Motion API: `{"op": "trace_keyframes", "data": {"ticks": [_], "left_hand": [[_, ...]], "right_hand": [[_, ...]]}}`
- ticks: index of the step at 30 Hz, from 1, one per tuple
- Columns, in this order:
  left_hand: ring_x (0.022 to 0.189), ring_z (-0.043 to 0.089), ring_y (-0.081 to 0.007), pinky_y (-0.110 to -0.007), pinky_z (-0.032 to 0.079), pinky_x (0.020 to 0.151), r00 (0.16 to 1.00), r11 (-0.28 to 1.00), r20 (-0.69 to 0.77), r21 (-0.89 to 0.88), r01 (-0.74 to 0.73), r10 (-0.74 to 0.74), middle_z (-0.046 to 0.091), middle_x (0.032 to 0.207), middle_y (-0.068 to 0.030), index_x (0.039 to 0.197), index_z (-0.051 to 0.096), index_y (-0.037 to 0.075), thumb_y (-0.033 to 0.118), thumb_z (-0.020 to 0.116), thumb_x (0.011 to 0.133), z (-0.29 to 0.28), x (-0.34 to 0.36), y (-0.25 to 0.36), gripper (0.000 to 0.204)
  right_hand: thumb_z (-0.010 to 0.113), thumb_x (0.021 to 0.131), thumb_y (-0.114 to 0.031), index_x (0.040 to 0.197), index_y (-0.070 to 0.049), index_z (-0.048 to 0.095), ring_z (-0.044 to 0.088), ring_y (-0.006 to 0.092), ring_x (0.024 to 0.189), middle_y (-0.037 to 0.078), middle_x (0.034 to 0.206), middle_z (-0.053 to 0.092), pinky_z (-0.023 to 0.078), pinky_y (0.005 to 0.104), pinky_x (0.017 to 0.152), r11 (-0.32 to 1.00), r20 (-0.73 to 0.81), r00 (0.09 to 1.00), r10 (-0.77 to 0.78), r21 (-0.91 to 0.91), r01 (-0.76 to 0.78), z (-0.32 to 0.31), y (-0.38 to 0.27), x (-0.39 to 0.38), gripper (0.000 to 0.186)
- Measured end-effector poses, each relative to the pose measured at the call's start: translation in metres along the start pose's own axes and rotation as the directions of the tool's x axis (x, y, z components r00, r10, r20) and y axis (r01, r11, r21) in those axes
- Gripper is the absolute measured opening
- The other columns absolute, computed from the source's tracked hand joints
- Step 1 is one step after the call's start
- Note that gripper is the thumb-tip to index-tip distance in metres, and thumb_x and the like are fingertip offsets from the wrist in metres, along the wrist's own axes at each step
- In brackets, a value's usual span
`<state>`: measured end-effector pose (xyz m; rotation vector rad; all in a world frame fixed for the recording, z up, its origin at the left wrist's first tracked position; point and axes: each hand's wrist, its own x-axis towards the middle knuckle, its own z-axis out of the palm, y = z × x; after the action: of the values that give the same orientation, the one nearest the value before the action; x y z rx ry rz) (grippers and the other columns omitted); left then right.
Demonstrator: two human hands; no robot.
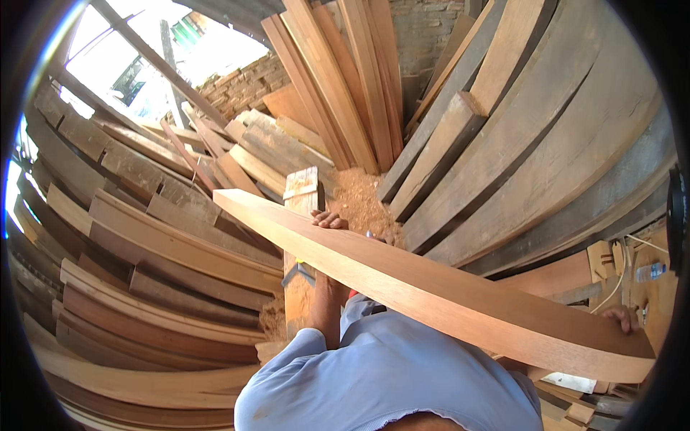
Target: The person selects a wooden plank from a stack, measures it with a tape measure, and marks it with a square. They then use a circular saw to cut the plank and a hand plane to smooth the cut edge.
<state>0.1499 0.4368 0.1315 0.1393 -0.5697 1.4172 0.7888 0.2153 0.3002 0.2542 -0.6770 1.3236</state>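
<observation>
A long, reddish-brown wooden beam [431,276] lies slantwise across the person's front, its far-left tip reaching out beyond the left hand and its other end just past the right hand. The left hand [329,220] holds the beam from below, its curled fingers lapping over the far edge; the thumb is hidden. The right hand [622,317] grips the same edge close to the opposite end, fingers bent over the top, the rest of it mostly out of sight behind the wood.

Beneath the left hand, a narrow plank bench [302,188] runs away from the person, with a small crosspiece near its far end. On the bench, nearer the person than the left hand, sits a dark angled piece [298,273], too small to identify. Beyond the left hand, sawdust [359,190] covers the ground, and tall reddish boards [330,86] lean near a brick wall [424,36]. To the left of that hand, stacked planks [165,237] fill the side. Wide greyish slabs [532,151] stand beyond the right hand, while a clear bluish bottle [650,271] and a pale cable [619,284] are near it.
</observation>
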Motion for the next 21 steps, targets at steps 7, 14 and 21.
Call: {"op": "trace_keyframes", "data": {"ticks": [7, 14, 21], "left_hand": [[0.078, 0.060, -0.0182, -0.034, 0.048, 0.080, 0.974, 0.972, -0.187, -0.222, 0.082, -0.125, 0.067, 0.080, -0.0034, 0.097, 0.069, 0.005, 0.030, 0.047, 0.107, -0.072, 0.100, -0.011, 0.034], [0.090, 0.065, -0.0209, -0.036, 0.049, 0.087, 0.911, 0.863, -0.342, -0.505, 0.030, -0.232, 0.072, 0.090, -0.0056, 0.106, 0.068, 0.004, 0.030, 0.049, 0.105, -0.206, 0.171, 0.015, 0.032], [0.103, 0.066, -0.0221, -0.041, 0.052, 0.101, 0.780, 0.873, -0.492, -0.469, 0.136, -0.386, 0.070, 0.106, -0.0027, 0.117, 0.065, 0.010, 0.029, 0.055, 0.105, -0.247, 0.208, 0.034, 0.025]], "right_hand": [[0.055, 0.097, -0.021, 0.100, -0.007, 0.058, 0.059, 0.0187, 0.096, 0.004, 0.099, 0.059, 0.045, 0.0369, 0.103, 0.973, 0.084, 0.985, -0.149, -0.166, 0.162, 0.008, 0.056, 0.027, 0.015], [0.057, 0.091, -0.034, 0.109, -0.007, 0.055, 0.057, 0.0197, 0.103, 0.005, 0.108, 0.056, 0.044, 0.0384, 0.105, 0.834, -0.050, 0.932, -0.358, -0.467, 0.295, -0.012, 0.173, 0.127, 0.032], [0.060, 0.084, -0.046, 0.117, -0.007, 0.051, 0.054, 0.0207, 0.110, 0.006, 0.117, 0.053, 0.044, 0.0400, 0.106, 0.664, -0.099, 0.872, -0.480, -0.691, 0.287, -0.032, 0.257, 0.224, 0.052]]}}
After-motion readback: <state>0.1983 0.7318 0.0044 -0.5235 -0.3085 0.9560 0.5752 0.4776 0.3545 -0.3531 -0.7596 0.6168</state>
